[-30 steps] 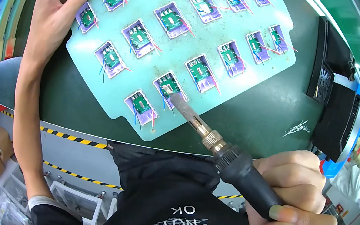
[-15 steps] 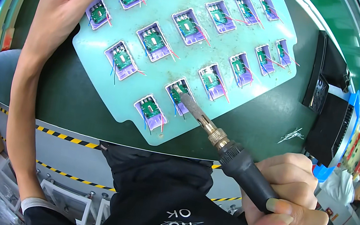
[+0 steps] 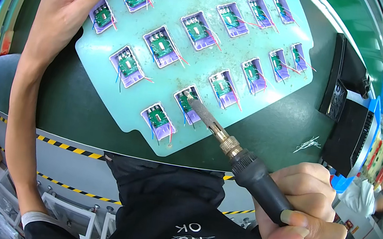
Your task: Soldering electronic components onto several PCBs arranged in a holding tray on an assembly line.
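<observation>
My right hand (image 3: 305, 207) is closed around the black handle of a soldering iron (image 3: 261, 183). The iron's tip rests in one purple housing (image 3: 188, 104) near the plate's front corner, at a green circuit board with blue and red wires. That housing sits in a pale green plate (image 3: 107, 83), among rows of similar purple housings, each with a small green board and thin wires. At the plate's upper left edge my left hand (image 3: 69, 7) grips it, thumb on top; the other fingers are partly hidden.
The plate lies tilted on a dark green table (image 3: 78, 106). To the right stand a black box-shaped device (image 3: 348, 139) and a small pile of thin whitish strands (image 3: 307, 144). Long strips (image 3: 16, 7) lie at far left. A person (image 3: 362, 196) is at far right.
The view has shifted very slightly. The iron's tip stays in the same housing, and both hands keep their hold.
</observation>
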Demonstrator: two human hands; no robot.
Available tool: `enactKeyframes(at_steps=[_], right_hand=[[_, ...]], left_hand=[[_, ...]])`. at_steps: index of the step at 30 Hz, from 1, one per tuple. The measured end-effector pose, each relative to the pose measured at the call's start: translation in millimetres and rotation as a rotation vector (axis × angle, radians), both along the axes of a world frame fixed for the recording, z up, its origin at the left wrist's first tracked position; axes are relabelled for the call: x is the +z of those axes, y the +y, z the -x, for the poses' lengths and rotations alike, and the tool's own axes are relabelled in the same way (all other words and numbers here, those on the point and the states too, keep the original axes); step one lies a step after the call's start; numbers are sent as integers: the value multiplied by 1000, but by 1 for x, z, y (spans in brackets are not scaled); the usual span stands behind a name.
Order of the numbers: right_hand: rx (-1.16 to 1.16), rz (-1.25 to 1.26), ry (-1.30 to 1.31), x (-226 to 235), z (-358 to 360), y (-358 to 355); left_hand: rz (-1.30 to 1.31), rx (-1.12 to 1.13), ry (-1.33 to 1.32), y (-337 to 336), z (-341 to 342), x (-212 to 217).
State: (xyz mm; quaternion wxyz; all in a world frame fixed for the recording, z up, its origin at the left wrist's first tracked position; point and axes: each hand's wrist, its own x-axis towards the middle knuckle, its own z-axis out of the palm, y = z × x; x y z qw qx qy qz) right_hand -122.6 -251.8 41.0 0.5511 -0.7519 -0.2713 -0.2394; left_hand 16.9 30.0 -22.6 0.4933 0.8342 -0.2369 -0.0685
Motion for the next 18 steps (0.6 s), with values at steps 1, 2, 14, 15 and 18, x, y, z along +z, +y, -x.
enactKeyframes(at_steps=[1, 2, 14, 15, 18], right_hand=[[-1, 2, 1, 0, 0, 1], [-13, -2, 9, 0, 1, 2], [-52, 13, -1, 0, 2, 2], [-62, 23, -13, 0, 3, 1], [-6, 3, -5, 3, 2, -8]], left_hand=[[2, -1, 1, 2, 0, -2], [3, -3, 1, 2, -1, -2], [23, -16, 4, 1, -1, -3], [26, -19, 1, 0, -1, -2], [31, -27, 1, -4, -2, 1]])
